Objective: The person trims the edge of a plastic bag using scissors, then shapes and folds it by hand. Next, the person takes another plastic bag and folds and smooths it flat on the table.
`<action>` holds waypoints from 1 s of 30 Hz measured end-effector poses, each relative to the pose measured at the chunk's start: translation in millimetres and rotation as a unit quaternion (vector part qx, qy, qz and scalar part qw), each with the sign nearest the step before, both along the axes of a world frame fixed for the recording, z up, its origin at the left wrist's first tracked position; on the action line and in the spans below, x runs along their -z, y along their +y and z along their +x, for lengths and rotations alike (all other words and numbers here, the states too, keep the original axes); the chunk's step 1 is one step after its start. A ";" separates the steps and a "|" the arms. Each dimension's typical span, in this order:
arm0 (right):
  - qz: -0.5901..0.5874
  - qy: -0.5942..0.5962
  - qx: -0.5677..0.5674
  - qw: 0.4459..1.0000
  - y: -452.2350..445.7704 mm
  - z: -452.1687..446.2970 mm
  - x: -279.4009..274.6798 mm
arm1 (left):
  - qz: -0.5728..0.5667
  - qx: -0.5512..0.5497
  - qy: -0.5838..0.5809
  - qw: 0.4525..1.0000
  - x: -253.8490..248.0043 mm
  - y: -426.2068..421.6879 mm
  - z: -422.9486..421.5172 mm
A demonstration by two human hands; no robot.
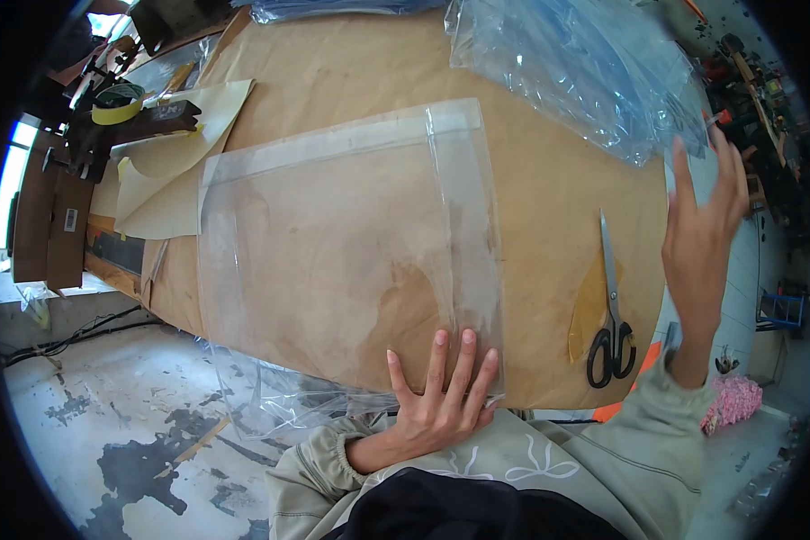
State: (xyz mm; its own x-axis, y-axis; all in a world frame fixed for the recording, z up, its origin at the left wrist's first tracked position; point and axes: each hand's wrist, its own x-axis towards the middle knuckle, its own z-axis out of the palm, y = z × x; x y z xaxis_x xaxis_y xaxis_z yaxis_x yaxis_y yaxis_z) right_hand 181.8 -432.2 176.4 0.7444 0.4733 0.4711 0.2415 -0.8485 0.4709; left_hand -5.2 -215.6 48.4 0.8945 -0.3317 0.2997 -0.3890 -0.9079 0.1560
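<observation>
My left hand (441,396) lies flat with its fingers spread on the near edge of a clear plastic sleeve (324,225). The sleeve rests on brown paper, with taped-looking bands along its far and right sides; its near left part hangs over the table edge. My right hand (706,216) is raised beyond the table's right edge, fingers stretched out and slightly blurred, near the corner of a pile of clear plastic bags (576,76). I see nothing held in it. Black-handled scissors (611,306) lie between the two hands, blades pointing away from me.
Brown paper (549,207) covers the table. At the left stand a dark clamp-like fixture (144,123) with a yellow tape roll (117,110), a curled cream sheet (175,162) and a cardboard box (49,220). A pink bundle (733,400) sits on the floor at right.
</observation>
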 end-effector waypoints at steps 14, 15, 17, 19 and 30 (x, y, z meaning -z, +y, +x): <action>0.290 0.314 0.171 0.887 -13.1 -153.8 54.0 | -0.173 0.061 0.188 0.965 -47.3 -5.6 28.7; 0.299 0.312 0.178 0.884 -14.5 -153.2 52.9 | -0.143 0.039 0.163 0.975 -49.6 -5.3 27.5; 0.317 0.311 0.192 0.875 -16.9 -152.9 51.8 | -0.081 -0.008 0.116 0.990 -56.9 0.7 22.8; 0.557 0.398 0.181 0.706 -35.4 -152.0 52.9 | -0.127 0.010 0.136 0.983 -51.4 4.3 19.2; 0.747 0.519 0.031 0.414 2.2 -182.7 50.8 | -0.284 0.078 0.034 0.955 -24.2 -44.1 36.1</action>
State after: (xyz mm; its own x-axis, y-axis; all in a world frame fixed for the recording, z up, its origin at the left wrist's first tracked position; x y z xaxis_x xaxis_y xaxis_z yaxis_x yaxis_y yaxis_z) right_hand -0.9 -430.0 125.6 0.9016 0.1963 -0.3855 -0.3885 -0.0248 -0.9211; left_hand 30.9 -259.7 72.5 0.8709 -0.2640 0.4144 -0.4846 -0.6015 0.6352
